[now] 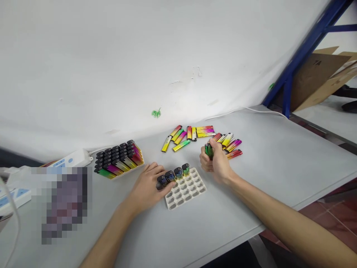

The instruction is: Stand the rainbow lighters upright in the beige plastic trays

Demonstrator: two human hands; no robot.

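The right hand (216, 158) is clamped on a green lighter (208, 151), just right of and beyond the pale tray (186, 201). The lighter's visible part stands roughly upright, long axis near vertical; fingers cover the rest, so which end is uppermost cannot be told.

The left hand (152, 184) lies at the left end of the row of four lighters (178, 173), its thumb on the near side and its fingers apart from it on the far side; whether it squeezes the end one cannot be told. These four stand upright in the tray's far row, black tops up, the row running from near left to far right.

Farther out on the bench (279, 149), the right group of loose lighters (233, 145) lies beyond the right hand, most long axes slanting from near left to far right. The middle group of loose lighters (205, 131) lies flat near the wall (178, 56): the right-hand three point left to right, two beside them near to far, the others aslant.

Left of the left hand, a packed block of lighters (118, 158) stands upright, black tops up.
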